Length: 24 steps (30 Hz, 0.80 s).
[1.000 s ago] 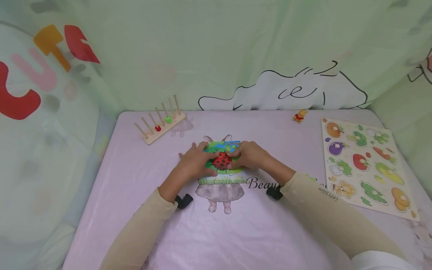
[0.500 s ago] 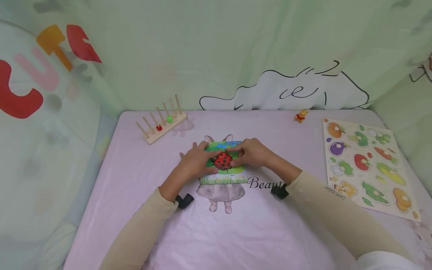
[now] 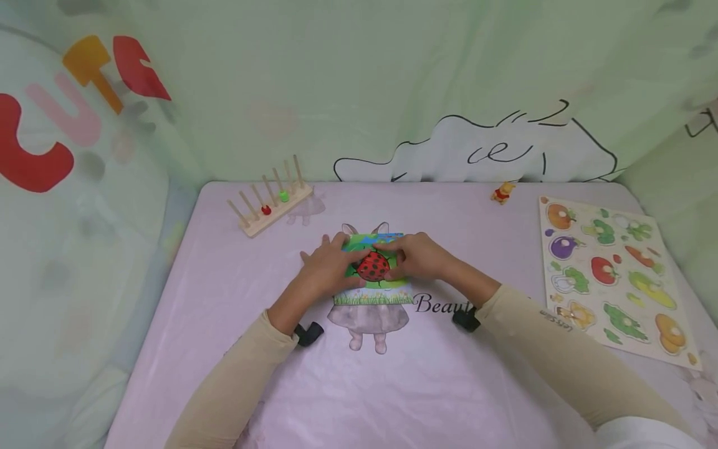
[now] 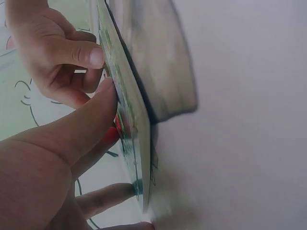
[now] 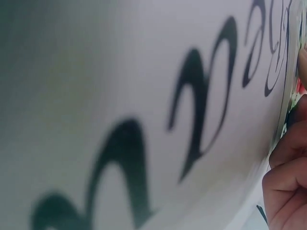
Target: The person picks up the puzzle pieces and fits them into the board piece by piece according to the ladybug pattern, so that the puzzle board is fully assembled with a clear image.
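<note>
A square ladybug puzzle (image 3: 373,293) lies on the table, with a red, black-spotted ladybug (image 3: 373,267) in its middle and a strip of grass along the near edge. My left hand (image 3: 325,265) rests on its left part with spread fingers, thumb and forefinger touching the picture beside the ladybug. From the right, my right hand (image 3: 421,255) holds thumb and forefinger around the ladybug's right end, the other fingers curled. In the left wrist view both thumbs touch the puzzle (image 4: 129,96), seen nearly edge-on. Only some curled fingers of the right hand (image 5: 290,177) show in the right wrist view.
A wooden peg rack (image 3: 275,212) with a red and a green bead stands at the back left. Near the back edge is a small bear figure (image 3: 503,192). A vegetable puzzle board (image 3: 611,324) lies at the right. Curtains hang behind the table.
My right hand has shifted slightly right, its forefinger now straighter toward the top of the ladybug. The left hand and puzzle keep nearly the same place; the whole view has shifted a little.
</note>
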### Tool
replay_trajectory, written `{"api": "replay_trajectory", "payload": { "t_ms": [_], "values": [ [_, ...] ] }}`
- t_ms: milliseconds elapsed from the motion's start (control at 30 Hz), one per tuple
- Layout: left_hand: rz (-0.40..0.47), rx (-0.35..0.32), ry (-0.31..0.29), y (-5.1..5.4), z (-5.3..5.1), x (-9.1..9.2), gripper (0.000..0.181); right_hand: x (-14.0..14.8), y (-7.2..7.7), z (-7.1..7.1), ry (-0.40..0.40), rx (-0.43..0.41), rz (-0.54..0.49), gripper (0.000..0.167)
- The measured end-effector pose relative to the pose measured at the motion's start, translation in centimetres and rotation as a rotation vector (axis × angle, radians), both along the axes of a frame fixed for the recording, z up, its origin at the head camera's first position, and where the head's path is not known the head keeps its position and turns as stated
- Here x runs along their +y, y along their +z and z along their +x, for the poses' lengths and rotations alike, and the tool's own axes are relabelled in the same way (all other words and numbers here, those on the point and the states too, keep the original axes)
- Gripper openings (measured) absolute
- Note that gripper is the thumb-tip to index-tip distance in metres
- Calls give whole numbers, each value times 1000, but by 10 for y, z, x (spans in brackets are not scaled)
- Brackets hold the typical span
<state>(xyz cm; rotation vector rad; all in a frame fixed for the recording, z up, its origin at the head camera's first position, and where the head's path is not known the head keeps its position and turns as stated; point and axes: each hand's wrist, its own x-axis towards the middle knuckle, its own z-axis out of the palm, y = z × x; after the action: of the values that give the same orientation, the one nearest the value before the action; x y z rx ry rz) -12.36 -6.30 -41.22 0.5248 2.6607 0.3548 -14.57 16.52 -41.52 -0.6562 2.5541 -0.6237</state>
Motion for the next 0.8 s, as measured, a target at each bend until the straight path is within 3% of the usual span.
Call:
{"api": "replay_trajectory", "payload": {
  "t_ms": [400,800],
  "values": [
    [-7,8,-31,-1,1,-1,76,-3,-2,2,12,-23,92,86],
    [-3,-6,-23,-3,4,-1,79,-11,5,10,-64,9,191,87]
  ]
}}
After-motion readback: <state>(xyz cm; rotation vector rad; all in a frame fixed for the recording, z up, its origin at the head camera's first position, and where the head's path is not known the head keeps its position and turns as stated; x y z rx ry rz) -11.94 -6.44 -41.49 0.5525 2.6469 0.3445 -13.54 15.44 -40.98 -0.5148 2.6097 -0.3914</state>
